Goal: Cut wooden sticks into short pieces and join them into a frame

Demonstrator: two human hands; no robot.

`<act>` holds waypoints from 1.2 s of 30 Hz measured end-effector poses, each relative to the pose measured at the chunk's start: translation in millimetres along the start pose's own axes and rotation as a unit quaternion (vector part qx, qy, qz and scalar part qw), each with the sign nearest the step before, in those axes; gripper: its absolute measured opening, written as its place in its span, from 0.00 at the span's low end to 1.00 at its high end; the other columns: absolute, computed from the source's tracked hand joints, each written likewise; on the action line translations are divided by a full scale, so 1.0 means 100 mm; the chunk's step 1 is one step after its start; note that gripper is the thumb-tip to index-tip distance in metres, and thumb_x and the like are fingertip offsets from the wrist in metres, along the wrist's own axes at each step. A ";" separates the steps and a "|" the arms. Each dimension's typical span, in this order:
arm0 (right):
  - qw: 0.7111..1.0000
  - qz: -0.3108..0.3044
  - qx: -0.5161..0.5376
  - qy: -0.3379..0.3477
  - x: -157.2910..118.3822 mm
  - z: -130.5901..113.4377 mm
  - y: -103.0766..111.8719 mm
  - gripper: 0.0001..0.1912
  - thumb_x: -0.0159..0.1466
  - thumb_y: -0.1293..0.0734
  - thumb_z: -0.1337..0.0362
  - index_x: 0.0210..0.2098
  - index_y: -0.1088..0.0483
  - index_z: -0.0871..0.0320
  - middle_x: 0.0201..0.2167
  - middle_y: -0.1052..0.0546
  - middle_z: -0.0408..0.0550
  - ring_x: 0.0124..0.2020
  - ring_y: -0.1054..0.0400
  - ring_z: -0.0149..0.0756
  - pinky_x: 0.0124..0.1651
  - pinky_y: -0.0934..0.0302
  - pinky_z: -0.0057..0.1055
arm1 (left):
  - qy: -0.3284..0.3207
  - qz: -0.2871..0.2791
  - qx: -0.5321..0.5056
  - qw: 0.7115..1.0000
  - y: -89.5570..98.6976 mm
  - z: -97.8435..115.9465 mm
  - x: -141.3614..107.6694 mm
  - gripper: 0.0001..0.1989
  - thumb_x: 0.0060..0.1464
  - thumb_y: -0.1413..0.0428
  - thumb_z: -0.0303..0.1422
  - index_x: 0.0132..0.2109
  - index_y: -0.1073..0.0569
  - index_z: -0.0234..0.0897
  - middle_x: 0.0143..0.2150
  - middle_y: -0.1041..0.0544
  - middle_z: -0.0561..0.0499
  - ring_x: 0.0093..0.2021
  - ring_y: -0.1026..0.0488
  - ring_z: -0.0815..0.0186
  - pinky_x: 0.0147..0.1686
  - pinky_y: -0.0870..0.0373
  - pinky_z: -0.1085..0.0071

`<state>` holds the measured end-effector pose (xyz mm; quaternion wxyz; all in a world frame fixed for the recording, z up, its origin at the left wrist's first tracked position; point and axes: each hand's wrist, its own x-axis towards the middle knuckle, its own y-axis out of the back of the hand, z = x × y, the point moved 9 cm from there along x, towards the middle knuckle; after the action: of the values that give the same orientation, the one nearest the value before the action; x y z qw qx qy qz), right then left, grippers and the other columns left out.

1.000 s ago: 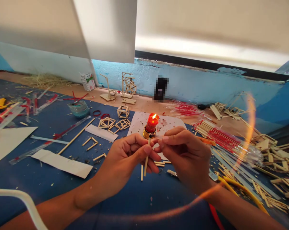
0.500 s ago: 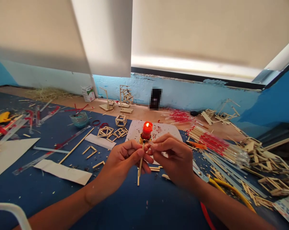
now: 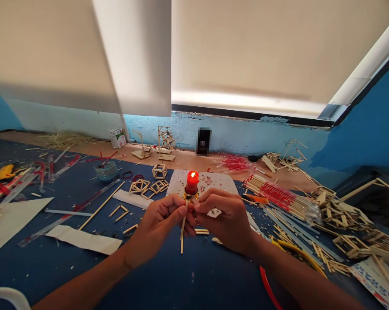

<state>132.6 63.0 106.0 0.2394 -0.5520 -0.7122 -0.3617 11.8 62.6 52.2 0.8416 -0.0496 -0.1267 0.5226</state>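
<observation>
My left hand [image 3: 164, 221] is closed around a thin wooden stick [image 3: 183, 224], its dark upper end pointing toward the candle. A second stick end shows below the fingers. My right hand [image 3: 225, 215] pinches close beside the stick's upper end, touching or nearly touching the left fingertips; what lies between its fingers is hidden. Just beyond both hands burns a red candle [image 3: 192, 183] in a gold-coloured holder. Under it is a pale board [image 3: 225, 181] speckled with wax and dark crumbs.
Small stick frames [image 3: 159, 171] stand left of the candle. A glass jar [image 3: 106, 171], paper strips [image 3: 84, 239] and plastic-wrapped pieces lie left. Bundled sticks [image 3: 278, 196], an orange cutter [image 3: 256, 198], yellow-handled scissors [image 3: 302, 256] and more stick frames [image 3: 351, 245] crowd the right.
The view has shifted slightly, so the scene sits lower and more to the left. Both hands keep their hold, and my right fingers now cover the pale sliver seen at their tips before.
</observation>
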 end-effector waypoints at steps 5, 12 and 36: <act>0.996 0.062 -0.057 -0.018 0.02 0.15 0.19 0.08 0.61 0.28 0.72 0.27 0.27 0.56 0.27 0.23 0.42 0.29 0.26 0.31 0.33 0.30 0.29 | 0.023 0.058 0.029 0.998 0.06 0.01 0.04 0.15 0.62 0.38 0.42 0.37 0.26 0.34 0.32 0.18 0.48 0.29 0.21 0.67 0.31 0.24 0.74; 0.972 0.055 -0.206 -0.099 0.25 0.82 0.64 0.04 0.62 0.31 0.68 0.30 0.29 0.57 0.28 0.22 0.43 0.30 0.27 0.33 0.37 0.32 0.31 | 0.063 0.142 0.107 0.982 0.46 -0.07 0.47 0.15 0.60 0.37 0.42 0.38 0.23 0.31 0.37 0.17 0.43 0.26 0.23 0.69 0.25 0.27 0.75; 0.898 -0.191 -0.311 -0.247 -0.72 1.37 1.08 0.11 0.70 0.37 0.61 0.41 0.23 0.57 0.39 0.19 0.50 0.38 0.27 0.39 0.41 0.38 0.34 | 0.110 0.089 0.154 0.978 0.27 -0.18 0.07 0.17 0.59 0.37 0.47 0.38 0.20 0.36 0.28 0.24 0.52 0.29 0.29 0.68 0.34 0.31 0.73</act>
<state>264.1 139.7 -5.4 -0.2020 -0.5231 -0.6913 -0.4557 -3.6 81.7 30.4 0.7979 0.0118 0.0536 0.6004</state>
